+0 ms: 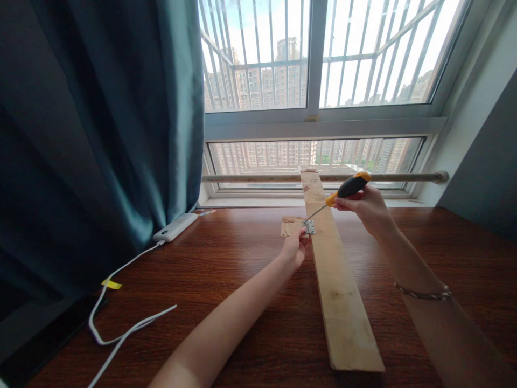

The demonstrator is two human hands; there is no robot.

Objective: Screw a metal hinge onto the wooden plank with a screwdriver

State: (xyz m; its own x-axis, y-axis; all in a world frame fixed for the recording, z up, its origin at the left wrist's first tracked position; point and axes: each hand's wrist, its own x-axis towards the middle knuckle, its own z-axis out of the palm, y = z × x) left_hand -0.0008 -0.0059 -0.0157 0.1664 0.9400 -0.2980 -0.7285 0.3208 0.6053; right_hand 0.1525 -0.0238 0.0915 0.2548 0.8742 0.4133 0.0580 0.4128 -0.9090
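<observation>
My right hand (369,207) is closed around the black and yellow handle of a screwdriver (350,186). Its shaft slants down to the left, and the tip meets a silver metal hinge (308,226). That hinge lies across the joint between a long wooden plank (337,280) and a small wooden board (291,221) on the plank's left. With thumb and fingers closed, my left hand (294,249) grips the near edge of the small board, right beside the hinge. The fingertips are partly hidden.
The brown wooden tabletop (226,258) carries a white power strip (175,227) at the left, its white cable (95,318) looping toward me. A dark blue curtain (121,108) hangs at the left. Behind, the plank's far end reaches a horizontal rail (258,178) before the barred window.
</observation>
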